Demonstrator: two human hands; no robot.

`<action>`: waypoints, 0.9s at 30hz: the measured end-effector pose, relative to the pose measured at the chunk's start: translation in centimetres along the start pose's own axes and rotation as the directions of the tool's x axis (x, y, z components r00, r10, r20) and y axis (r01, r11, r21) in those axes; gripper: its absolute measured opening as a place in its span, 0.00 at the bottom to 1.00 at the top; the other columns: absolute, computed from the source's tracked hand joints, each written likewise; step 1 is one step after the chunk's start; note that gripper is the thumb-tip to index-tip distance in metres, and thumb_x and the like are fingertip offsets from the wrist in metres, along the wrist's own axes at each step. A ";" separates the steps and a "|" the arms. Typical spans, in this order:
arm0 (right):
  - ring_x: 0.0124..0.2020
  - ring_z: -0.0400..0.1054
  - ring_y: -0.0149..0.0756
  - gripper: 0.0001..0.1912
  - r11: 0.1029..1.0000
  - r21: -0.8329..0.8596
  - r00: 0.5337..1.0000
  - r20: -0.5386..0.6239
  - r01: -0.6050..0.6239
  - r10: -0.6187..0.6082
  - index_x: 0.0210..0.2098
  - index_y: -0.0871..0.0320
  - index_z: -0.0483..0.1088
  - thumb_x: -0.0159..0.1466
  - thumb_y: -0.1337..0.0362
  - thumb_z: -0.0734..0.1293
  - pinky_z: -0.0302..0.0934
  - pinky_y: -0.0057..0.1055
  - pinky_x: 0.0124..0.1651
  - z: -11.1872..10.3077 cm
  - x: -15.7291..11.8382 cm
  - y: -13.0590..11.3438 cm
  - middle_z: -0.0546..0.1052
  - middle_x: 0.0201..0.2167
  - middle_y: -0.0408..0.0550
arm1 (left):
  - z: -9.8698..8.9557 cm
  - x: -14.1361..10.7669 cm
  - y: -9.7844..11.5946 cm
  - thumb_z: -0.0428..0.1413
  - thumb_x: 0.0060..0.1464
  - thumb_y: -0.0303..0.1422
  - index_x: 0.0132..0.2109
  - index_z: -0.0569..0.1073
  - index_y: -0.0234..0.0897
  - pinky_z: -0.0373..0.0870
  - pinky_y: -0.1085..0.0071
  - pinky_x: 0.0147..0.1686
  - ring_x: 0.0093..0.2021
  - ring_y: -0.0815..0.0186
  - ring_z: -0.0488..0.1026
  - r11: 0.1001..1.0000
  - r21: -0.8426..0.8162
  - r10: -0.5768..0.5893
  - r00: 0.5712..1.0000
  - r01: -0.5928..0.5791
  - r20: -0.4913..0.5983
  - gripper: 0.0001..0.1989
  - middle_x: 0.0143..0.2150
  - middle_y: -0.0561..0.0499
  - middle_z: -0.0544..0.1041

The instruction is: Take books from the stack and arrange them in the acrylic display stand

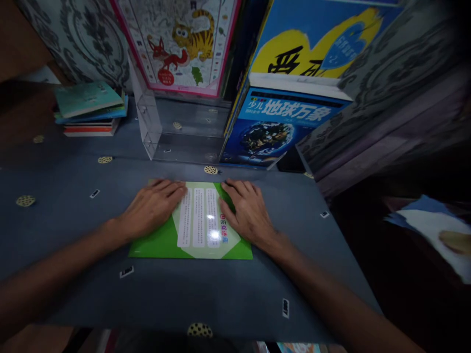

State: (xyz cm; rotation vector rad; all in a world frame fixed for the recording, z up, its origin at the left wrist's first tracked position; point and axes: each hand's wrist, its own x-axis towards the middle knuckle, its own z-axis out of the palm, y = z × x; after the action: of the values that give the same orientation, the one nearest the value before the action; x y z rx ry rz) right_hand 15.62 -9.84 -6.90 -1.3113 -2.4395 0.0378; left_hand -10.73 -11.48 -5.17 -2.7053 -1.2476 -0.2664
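Observation:
A green book [198, 251] with white text panels lies flat on the grey patterned table [176, 299], its printing turned sideways. My left hand [156, 206] rests palm down on the book's left part, fingers stretched toward its upper middle. On the right part lies my right hand [248, 211], fingers spread a little and pointing to the book's top edge. Both hands press on the cover without gripping it.
Behind the book stands a clear acrylic rack [149, 117] holding a pink-edged picture book [187, 90] and blue books [272, 122]. Several thin books [90, 100] are stacked at the back left. The table's right edge drops to a dark area with a blue and white item [430, 225].

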 end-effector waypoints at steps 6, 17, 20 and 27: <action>0.57 0.66 0.56 0.21 0.999 0.038 0.998 -0.056 0.015 -0.013 0.55 0.66 0.73 0.70 0.61 0.58 0.61 0.54 0.57 0.1 0.0 0.3 0.73 0.57 0.65 | -0.9 -0.7 -2.5 0.47 0.64 0.26 0.45 0.77 0.36 0.73 0.61 0.37 0.39 0.55 0.78 0.974 0.138 -0.184 0.982 0.177 0.039 0.13 0.41 0.42 0.81; 0.54 0.68 0.53 0.20 0.991 0.123 0.994 -0.102 0.050 -0.038 0.55 0.62 0.73 0.70 0.61 0.58 0.61 0.54 0.57 0.5 -0.1 0.6 0.77 0.53 0.60 | -1.4 -1.3 2.7 0.48 0.68 0.28 0.50 0.74 0.32 0.71 0.57 0.54 0.54 0.55 0.74 0.986 0.003 0.165 0.980 -0.165 -0.108 0.11 0.51 0.41 0.79; 0.53 0.70 0.53 0.19 0.993 0.097 0.989 -0.139 0.070 -0.056 0.54 0.62 0.73 0.70 0.62 0.59 0.63 0.54 0.56 0.7 -0.2 0.7 0.77 0.52 0.60 | -1.4 -1.7 4.5 0.50 0.67 0.26 0.54 0.72 0.32 0.69 0.57 0.57 0.57 0.55 0.73 0.968 -0.041 0.243 0.968 -0.246 -0.067 0.12 0.54 0.40 0.78; 0.54 0.71 0.49 0.15 0.939 0.228 0.948 -0.250 0.257 -0.199 0.53 0.56 0.72 0.69 0.69 0.60 0.63 0.54 0.58 0.1 0.8 -0.6 0.79 0.49 0.55 | -1.7 -1.8 4.0 0.48 0.66 0.24 0.53 0.73 0.31 0.70 0.59 0.54 0.55 0.56 0.74 0.957 -0.123 0.257 0.965 -0.261 -0.046 0.13 0.53 0.40 0.79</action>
State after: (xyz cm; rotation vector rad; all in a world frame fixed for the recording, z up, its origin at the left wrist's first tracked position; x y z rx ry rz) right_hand 14.70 -9.50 -6.59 -0.8635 -2.2867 0.1355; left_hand -8.98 -15.79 -4.19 -2.9216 -0.8810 -0.3627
